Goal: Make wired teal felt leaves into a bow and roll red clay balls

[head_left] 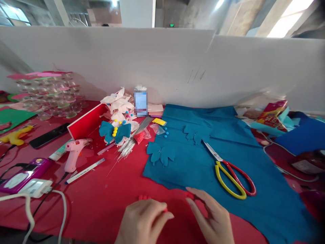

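Observation:
Low in the middle, my left hand (144, 218) is closed, with thumb and forefinger pinched on a small red piece (165, 209). A few more small red pieces (143, 197) show just beyond its knuckles; whether the hand touches them I cannot tell. My right hand (213, 215) is pinched too, around another small red bit (190, 195) that its fingers partly hide. Dark teal fabric (188, 169) spreads beyond and beside the right hand. On it lie a cut teal butterfly shape (161, 154), a second cut-out (194, 133) and scissors (233, 176) with yellow and red handles.
A teal butterfly with yellow balls (115, 131) leans by pale petals (119, 101). Thin wires (128, 145), a pink glue gun (74, 154), a pen (85, 171) and a phone (141, 103) are around it. Cables (63, 217) run at left. A snack bag (273, 115) is at right.

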`<state>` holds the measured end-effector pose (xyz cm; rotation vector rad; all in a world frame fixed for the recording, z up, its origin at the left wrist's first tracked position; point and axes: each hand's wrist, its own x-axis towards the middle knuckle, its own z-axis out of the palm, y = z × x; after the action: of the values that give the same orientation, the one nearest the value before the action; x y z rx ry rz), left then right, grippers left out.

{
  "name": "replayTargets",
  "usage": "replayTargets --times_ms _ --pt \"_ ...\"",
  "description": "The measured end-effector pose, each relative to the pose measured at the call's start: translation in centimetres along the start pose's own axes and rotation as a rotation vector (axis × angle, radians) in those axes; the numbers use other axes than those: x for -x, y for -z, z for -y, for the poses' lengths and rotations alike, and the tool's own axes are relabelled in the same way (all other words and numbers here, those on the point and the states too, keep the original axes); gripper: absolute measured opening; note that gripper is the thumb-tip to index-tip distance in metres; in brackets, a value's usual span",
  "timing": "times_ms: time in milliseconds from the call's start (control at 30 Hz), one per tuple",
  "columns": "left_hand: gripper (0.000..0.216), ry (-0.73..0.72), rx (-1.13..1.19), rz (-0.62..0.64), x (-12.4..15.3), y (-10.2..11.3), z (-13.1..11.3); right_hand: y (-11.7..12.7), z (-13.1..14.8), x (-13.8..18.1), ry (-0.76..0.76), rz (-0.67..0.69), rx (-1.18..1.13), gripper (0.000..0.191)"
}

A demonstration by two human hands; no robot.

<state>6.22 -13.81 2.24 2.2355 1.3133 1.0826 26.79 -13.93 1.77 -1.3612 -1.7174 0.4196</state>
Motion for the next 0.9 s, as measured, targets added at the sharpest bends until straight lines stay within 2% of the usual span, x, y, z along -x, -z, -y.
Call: replayTargets --times_ms 67,167,267,367,533,700,833,900 --pt "0.015 -0.232 -0.280 -0.058 0.0 -2.0 -0.6 0.6 -1.0 0.6 -0.072 -0.055 0.033 0.023" --pt "0.029 -0.289 -0.549 -0.047 0.3 -5.0 -0.8 1.2 -1.9 1.7 -0.146 -0.084 0.045 0.027" --pt "0.032 -0.366 -0.599 -0.036 1.6 -6.4 -0.3 1.5 -2.2 2.4 -0.145 -0.065 0.050 0.026" --pt "0.034 -0.445 -0.581 -0.047 3.3 -5.9 0.3 1.7 -2.2 2.5 -0.116 -0.031 0.071 0.023" --pt "0.029 -0.418 -0.683 0.005 5.1 -3.7 0.9 1.6 -2.5 2.6 -0.083 0.012 0.096 0.022" --pt "0.029 -0.572 -0.667 0.084 3.7 -3.5 0.5 1.5 -2.5 2.7 -0.113 0.023 0.077 0.022" --pt "0.039 -0.437 -0.703 0.154 2.4 -3.0 0.5 1.5 -2.2 2.7 -0.138 -0.001 0.083 0.023" --pt "0.040 -0.443 -0.700 0.144 2.7 -2.7 0.7 1.6 -2.1 2.7 -0.140 -0.012 0.087 0.023"
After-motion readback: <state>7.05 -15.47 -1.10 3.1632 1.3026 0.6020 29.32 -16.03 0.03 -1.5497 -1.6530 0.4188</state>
